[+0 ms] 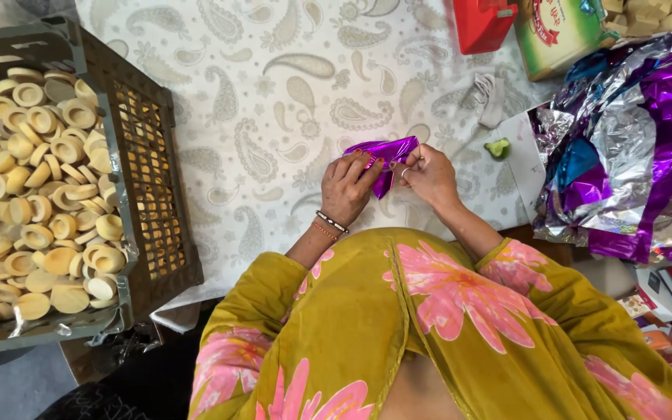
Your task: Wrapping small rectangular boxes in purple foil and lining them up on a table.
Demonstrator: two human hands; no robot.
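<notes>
- The left hand and right hand meet near the middle of the counter, both pinching one purple foil wrapper between fingertips.
- The foil sits just above the cloth, between the two hands, its far edge spread and its near end drawn into a point under the fingers.
- Whether a piece is already inside the foil cannot be told; the fingers cover that part.
- To do this fold well, it seems best to keep the foil taut between the two pinches, press each crease flat with the thumbs, and turn the ends evenly so the thin sheet does not tear.
- The grip should be light; foil of this kind likely wrinkles and splits under a hard squeeze.
- At the left a grey crate with slotted walls is heaped almost to its rim with pale round discs, many with a dished centre.
- At the right lies a loose pile of foils, purple, silver and blue, well apart from the crate.
- On the far side stand a red box and a green carton; what they hold cannot be seen.
- A small green bit lies just right of the hands.
</notes>
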